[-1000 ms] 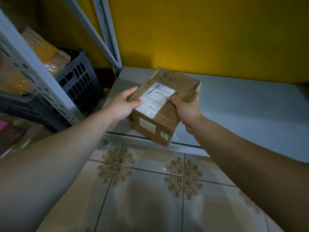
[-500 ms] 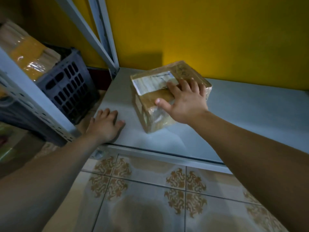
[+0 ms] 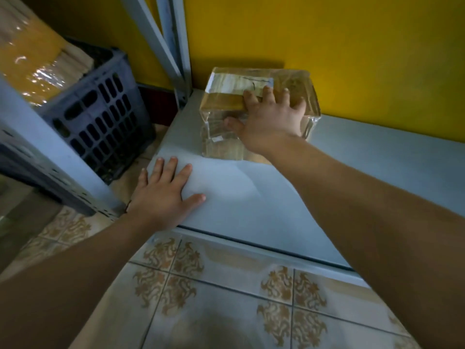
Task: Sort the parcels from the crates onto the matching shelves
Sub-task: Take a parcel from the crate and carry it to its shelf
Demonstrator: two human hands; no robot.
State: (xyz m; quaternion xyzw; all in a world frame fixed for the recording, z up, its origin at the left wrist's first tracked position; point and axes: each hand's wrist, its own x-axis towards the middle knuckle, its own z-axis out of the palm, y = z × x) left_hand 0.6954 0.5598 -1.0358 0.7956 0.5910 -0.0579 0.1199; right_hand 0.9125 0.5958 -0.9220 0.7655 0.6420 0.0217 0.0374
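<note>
1. Item: parcel, a brown carton under glossy clear tape with a white label on top. Location: lowest shelf, back left corner, just beside the shelf upright and near the yellow wall. Contact with the wall cannot be told.
2. Item: right hand, laid over the parcel's near top edge. Its fingers are spread and almost straight across the top, with the thumb down on the near face. It presses rather than clasps.
3. Item: left hand, flat on bare shelf near the front left corner, with all digits straight and holding nothing (a brace for the reach, by the look of it).
4. Item: crate, dark and slotted, left of the shelf. It holds at least one wrapped package, yellow under film.
5. Step in hand, as judged: seating this parcel on its shelf — the placing looks all but done.
6. Next move calls for lifting the right hand clear without dragging the carton — then turning to the crate and reading the next label to match a shelf.
</note>
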